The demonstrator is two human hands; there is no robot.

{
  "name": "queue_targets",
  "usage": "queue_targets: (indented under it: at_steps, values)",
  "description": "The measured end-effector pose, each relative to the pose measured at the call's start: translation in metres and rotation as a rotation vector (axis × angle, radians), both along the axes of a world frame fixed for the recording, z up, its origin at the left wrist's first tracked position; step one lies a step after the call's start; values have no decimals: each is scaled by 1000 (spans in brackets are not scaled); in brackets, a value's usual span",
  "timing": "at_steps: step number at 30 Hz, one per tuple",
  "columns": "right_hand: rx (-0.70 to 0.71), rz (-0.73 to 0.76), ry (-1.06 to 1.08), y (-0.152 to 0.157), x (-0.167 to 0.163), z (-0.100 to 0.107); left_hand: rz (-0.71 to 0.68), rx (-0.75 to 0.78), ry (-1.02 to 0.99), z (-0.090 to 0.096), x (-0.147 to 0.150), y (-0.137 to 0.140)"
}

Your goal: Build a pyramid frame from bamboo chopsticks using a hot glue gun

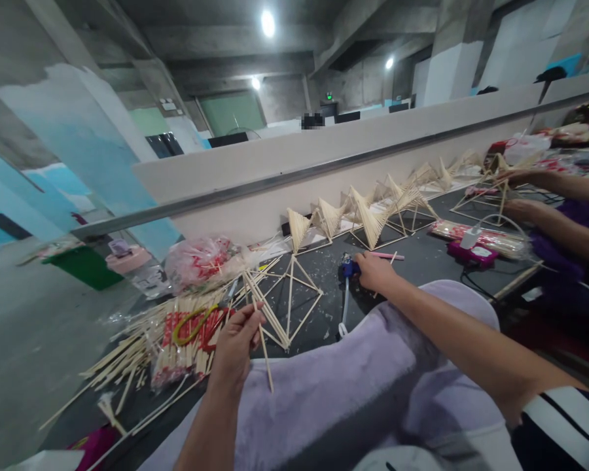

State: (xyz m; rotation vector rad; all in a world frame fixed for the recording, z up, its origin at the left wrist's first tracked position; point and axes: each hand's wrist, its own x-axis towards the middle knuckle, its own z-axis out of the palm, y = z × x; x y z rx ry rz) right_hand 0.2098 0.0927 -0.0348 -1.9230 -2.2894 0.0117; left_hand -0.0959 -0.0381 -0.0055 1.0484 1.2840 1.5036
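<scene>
My left hand [239, 332] is closed, pinching a thin wooden chopstick [266, 358] that slants down toward my lap. Just beyond it, a pyramid-like frame of chopsticks [290, 297] stands on the dark table, with several sticks laid side by side along its left side. My right hand [377, 272] is closed around a blue hot glue gun [347, 267] to the right of the frame. A white cord hangs from the gun toward me. Close by that hand lies a pink stick [389, 256].
Twisted chopstick models [368, 219] line the partition. Left lie loose chopsticks [122, 353], packaged chopsticks [181, 347], yellow-handled scissors [191, 326], a plastic bag [201, 261] and a bottle [140, 268]. A magenta power box [472, 254] sits right, near a co-worker's hands [523, 212].
</scene>
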Motion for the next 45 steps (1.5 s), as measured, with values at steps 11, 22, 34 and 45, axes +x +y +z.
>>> queue_targets:
  at_steps: [11, 22, 34, 45]
  values:
    - [349, 69, 1564, 20, -21, 64, -181, -150, -17, -12, -14, -5]
    - [-383, 546, 1735, -34, -109, 23, -180, -86, -149, -11, -15, -1]
    - [-712, 661, 1563, -38, -95, 16, -114, -11, -229, -14, -6, 1]
    - [-774, 672, 994, -63, -110, 10, 204, 123, -376, -9, -47, -2]
